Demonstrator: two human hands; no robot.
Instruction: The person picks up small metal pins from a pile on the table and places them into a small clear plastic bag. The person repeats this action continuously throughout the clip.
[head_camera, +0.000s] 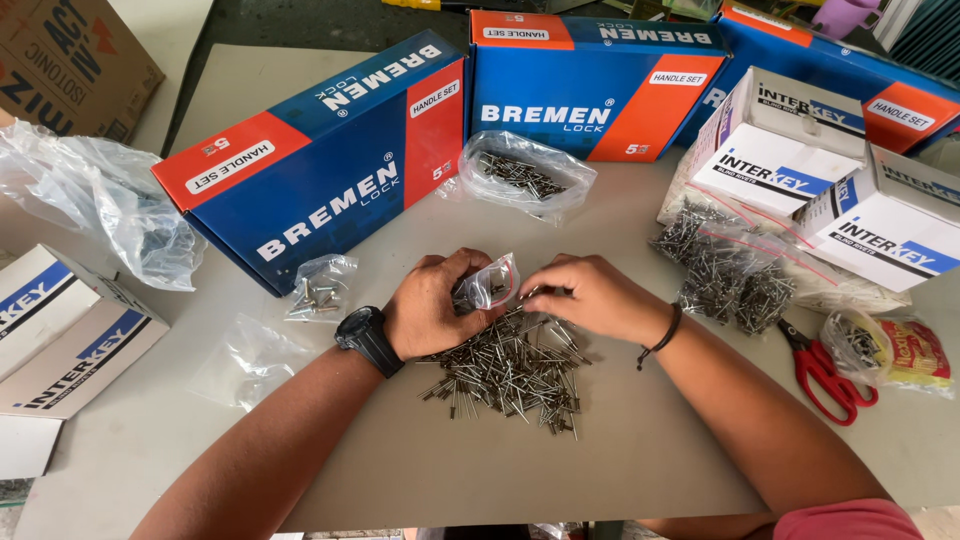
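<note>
Blue boxes (330, 165) flank hands bagging rivets (510, 370); scissors (825, 370) nearby.

Small bag (490, 287): clear plastic pouch with a red zip strip, held upright above the table between both hands, mouth toward the right hand; holds a few rivets, count unclear.
Rivet pile (515, 370): loose grey metal blind rivets, thin pins pointing every way, spread flat on the table just beneath the bag.
</note>
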